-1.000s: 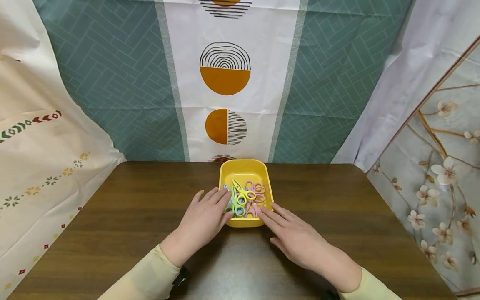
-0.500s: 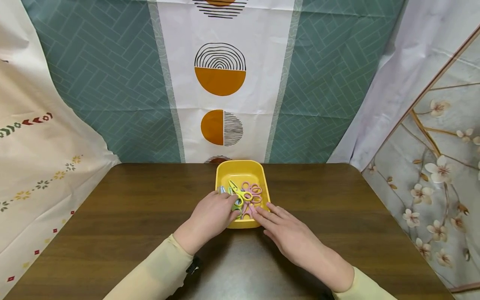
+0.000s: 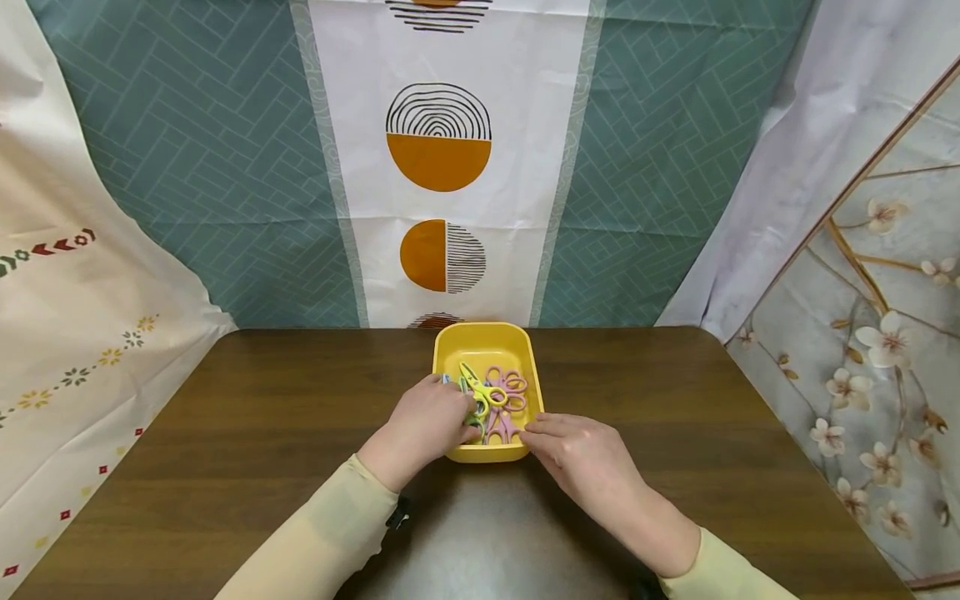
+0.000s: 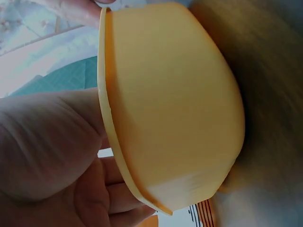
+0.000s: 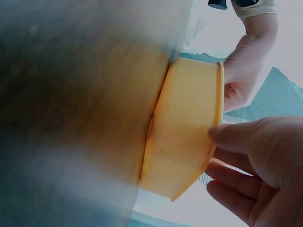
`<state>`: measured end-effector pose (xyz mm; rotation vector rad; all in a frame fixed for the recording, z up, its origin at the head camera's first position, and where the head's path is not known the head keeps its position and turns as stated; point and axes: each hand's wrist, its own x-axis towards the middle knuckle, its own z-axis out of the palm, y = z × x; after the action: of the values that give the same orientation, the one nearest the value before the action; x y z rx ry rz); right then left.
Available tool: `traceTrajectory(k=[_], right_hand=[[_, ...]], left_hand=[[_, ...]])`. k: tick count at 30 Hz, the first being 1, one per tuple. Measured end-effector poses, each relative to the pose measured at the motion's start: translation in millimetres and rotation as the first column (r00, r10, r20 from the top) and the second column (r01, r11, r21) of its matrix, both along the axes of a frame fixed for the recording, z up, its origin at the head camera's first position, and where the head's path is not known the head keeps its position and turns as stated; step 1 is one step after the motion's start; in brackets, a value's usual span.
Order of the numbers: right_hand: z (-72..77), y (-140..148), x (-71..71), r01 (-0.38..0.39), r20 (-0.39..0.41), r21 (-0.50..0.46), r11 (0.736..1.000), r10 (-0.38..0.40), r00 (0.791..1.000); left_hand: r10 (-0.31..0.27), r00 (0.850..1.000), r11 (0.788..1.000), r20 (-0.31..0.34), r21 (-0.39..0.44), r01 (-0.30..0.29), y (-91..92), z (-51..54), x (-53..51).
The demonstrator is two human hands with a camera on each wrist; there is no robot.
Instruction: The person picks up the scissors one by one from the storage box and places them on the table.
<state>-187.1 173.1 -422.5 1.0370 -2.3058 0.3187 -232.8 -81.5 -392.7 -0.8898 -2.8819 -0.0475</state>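
A yellow plastic box (image 3: pixel 487 335) stands on the table, holding several small scissors. Yellow scissors (image 3: pixel 487 390) lie on top, with pink scissors (image 3: pixel 506 425) to their right. Reaching over the box's left front edge, my left hand (image 3: pixel 429 421) curls its fingers and thumb around green scissors (image 3: pixel 478 430). Its fingertips are hidden inside the box. My right hand (image 3: pixel 588 454) pinches the rim at the front right corner. In the right wrist view, its thumb (image 5: pixel 232 135) presses the outer wall (image 5: pixel 189 127) while other fingers reach to the far side of the rim.
The brown wooden table (image 3: pixel 315 375) extends on both sides of the box. Behind it hangs a green and white patterned cloth (image 3: pixel 225 167). A floral cloth (image 3: pixel 862 417) hangs at the right, a cream one (image 3: pixel 97 292) at the left.
My left hand has gone from lying nearly flat over the scissors to curling down among them. My right hand's fingers, earlier stretched over the box's edge, have drawn in to the rim.
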Motion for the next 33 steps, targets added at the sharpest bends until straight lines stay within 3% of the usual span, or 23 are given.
traceTrajectory(k=[8, 14, 18, 26, 33], right_hand=[[-0.3, -1.4, -2.3, 0.006, 0.019, -0.055, 0.998, -0.005, 1.0], [5.6, -6.4, -0.9, 0.072, 0.111, 0.0, 0.997, -0.071, 0.991], [9.6, -7.9, 0.2, 0.098, 0.147, 0.035, 0.995, -0.102, 0.984], [10.1, -11.8, 0.5, 0.049, 0.128, 0.016, 0.999, -0.05, 0.991], [11.5, -11.7, 2.6, 0.073, 0.135, 0.025, 0.997, -0.075, 0.988]], left_hand=[[0.007, 0.999, 1.0, 0.048, -0.028, -0.006, 1.3, -0.3, -4.1], [0.025, 0.999, 0.997, 0.024, -0.067, -0.023, 2.3, -2.3, -8.2], [0.048, 0.998, 0.996, 0.043, -0.072, -0.045, 3.8, -3.7, -10.8], [0.128, 0.985, 0.982, 0.114, -0.157, -0.109, 7.5, 0.7, -10.6], [0.171, 0.979, 0.966, 0.113, -0.217, -0.143, 14.7, 4.4, -6.7]])
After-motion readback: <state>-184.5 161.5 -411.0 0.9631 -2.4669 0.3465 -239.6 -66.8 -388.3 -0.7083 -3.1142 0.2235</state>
